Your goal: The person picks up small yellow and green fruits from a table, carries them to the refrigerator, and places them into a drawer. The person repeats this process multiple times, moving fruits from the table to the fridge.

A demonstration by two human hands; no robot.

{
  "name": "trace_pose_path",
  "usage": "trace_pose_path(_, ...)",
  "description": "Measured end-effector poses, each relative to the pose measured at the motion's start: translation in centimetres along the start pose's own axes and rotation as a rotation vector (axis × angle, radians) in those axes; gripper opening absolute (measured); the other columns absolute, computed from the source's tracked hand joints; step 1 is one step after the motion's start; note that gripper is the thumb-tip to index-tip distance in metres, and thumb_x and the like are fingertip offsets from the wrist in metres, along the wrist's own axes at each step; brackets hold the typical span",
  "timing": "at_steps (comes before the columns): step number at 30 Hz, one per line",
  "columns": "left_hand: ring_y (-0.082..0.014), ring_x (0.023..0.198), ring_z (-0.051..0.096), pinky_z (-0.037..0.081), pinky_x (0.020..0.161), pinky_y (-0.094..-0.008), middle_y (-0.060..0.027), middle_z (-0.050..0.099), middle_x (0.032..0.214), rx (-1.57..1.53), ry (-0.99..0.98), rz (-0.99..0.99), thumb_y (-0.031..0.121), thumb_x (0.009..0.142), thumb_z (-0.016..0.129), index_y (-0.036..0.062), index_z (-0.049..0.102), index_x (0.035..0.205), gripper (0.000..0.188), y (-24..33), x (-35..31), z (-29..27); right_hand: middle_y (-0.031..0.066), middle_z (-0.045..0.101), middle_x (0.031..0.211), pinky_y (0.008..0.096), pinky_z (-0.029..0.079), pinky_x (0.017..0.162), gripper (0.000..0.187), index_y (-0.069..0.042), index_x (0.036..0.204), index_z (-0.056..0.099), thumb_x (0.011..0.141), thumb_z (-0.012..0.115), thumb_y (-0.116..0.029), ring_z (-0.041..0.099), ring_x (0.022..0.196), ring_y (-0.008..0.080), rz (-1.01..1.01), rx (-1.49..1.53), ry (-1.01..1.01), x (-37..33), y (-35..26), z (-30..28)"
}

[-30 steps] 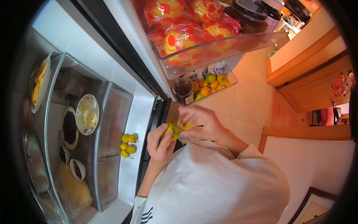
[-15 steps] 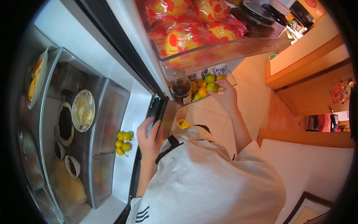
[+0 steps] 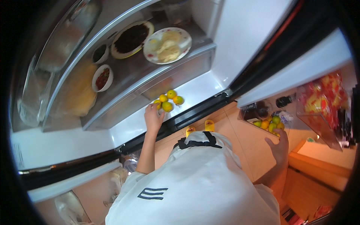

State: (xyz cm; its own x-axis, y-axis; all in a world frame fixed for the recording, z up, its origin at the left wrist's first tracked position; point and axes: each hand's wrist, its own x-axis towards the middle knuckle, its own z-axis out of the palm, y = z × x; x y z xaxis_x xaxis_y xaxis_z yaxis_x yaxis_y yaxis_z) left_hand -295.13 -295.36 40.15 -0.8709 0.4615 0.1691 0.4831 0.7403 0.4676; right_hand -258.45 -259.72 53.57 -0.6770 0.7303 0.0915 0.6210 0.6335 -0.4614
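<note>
Several small yellow-green citrus fruits [image 3: 171, 94] sit in a cluster on the white front ledge [image 3: 202, 88] of the open fridge. At the cluster's left end is my left hand [image 3: 153, 119], its fingertips at the nearest fruit and its thumb held apart. More green and orange citrus fruits [image 3: 265, 124] fill a door bin [image 3: 245, 119] on the right, beside a dark jar [image 3: 258, 109]. My right hand [image 3: 278, 145] is at that bin's near edge, fingertips by the fruit and thumb spread away. No fruit shows in its grasp.
Behind the ledge are clear drawers [image 3: 157, 84] and a shelf with a floral plate of pale food [image 3: 168, 45], a plate of dark food [image 3: 131, 39] and a small bowl [image 3: 102, 78]. Red-and-yellow packages [image 3: 322, 93] fill another door bin. Yellow slippers [image 3: 209, 125] are on the tiled floor.
The view has turned toward the fridge. My left hand has reached the fruit on the ledge. My right hand stays by the door bin, its thumb now away from the fruit.
</note>
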Motion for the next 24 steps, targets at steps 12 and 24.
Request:
trace_pose_path(12, -0.0354, 0.123, 0.042, 0.03, 0.101, -0.0495, -0.015, 0.049, 0.123, 0.156, 0.043, 0.12, 0.017, 0.064, 0.08, 0.0117, 0.061, 0.117, 0.057, 1.0, 0.0, 1.9, 0.0147, 0.058, 0.114, 0.0388, 0.047, 0.088, 0.045, -0.004, 0.115, 0.056, 0.075, 0.073, -0.018, 0.057, 0.104, 0.0325, -0.555, 0.427, -0.435, 7.6, -19.7, 25.1)
trace_pose_path(24, -0.0297, 0.116, 0.049, 0.033, 0.095, -0.0474, -0.0069, 0.059, 0.118, 0.189, 0.074, 0.268, 0.02, 0.068, 0.076, 0.0133, 0.059, 0.119, 0.055, 0.4, -0.5, 3.6, 0.007, 0.067, 0.095, 0.0267, 0.051, 0.072, 0.038, -0.006, 0.108, 0.061, 0.076, 0.077, -0.015, 0.064, 0.089, 0.0149, -0.188, 0.949, -0.442, 5.4, -19.2, 23.5)
